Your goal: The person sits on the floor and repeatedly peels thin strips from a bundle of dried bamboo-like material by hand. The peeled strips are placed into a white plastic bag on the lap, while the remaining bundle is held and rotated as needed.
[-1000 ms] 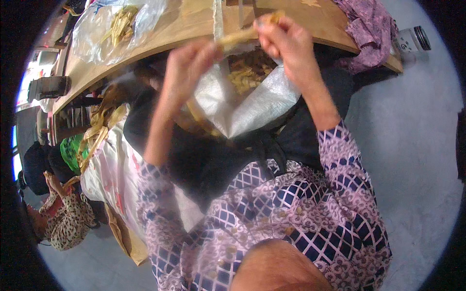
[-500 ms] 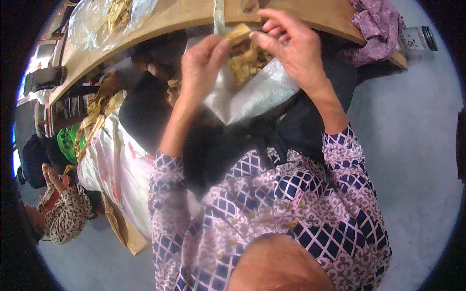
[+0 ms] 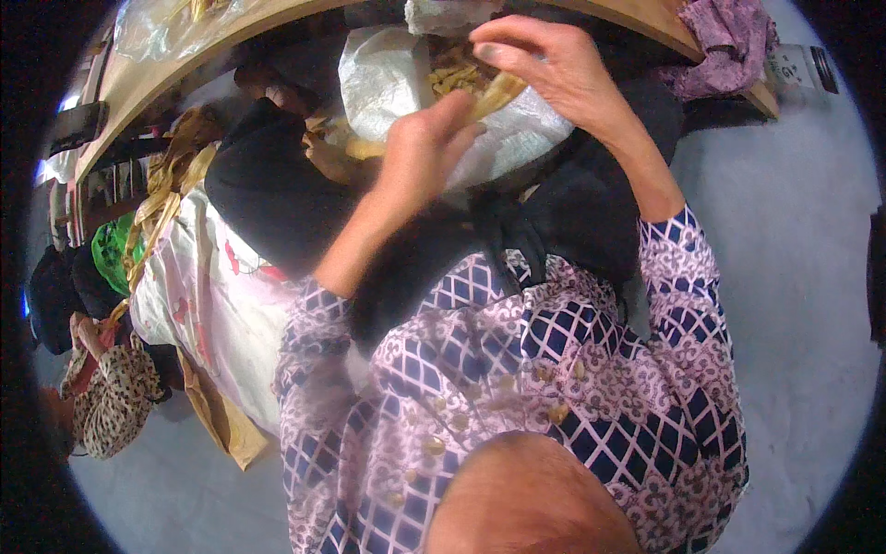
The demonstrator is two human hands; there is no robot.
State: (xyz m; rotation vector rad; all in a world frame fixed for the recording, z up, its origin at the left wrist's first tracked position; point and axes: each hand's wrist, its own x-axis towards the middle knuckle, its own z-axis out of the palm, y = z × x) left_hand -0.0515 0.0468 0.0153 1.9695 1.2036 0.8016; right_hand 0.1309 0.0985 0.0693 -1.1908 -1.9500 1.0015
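Note:
My left hand (image 3: 429,148), slightly blurred, is closed on a pale yellow dried-leaf strip (image 3: 494,92) that slants up toward the right. My right hand (image 3: 549,74) is curled round the strip's upper end, with its thumb and index finger raised. Both are over an open white woven sack (image 3: 369,83) at my lap, which holds crumpled yellow-brown leaf pieces (image 3: 448,78), partly hidden by the hands. More long dried strips (image 3: 171,194) lie to my left.
Ahead is a wooden table edge (image 3: 651,23) with a clear plastic bag (image 3: 161,28), purple cloth (image 3: 711,55) and, beyond, a jar (image 3: 798,65). At left are a white cloth bundle (image 3: 198,305), green bag (image 3: 115,249), brown paper (image 3: 217,415) and another person (image 3: 111,397).
My left hand has moved right and down, my right hand slightly up and right since a second ago. The strip between them now slants more steeply. The table sits higher in view.

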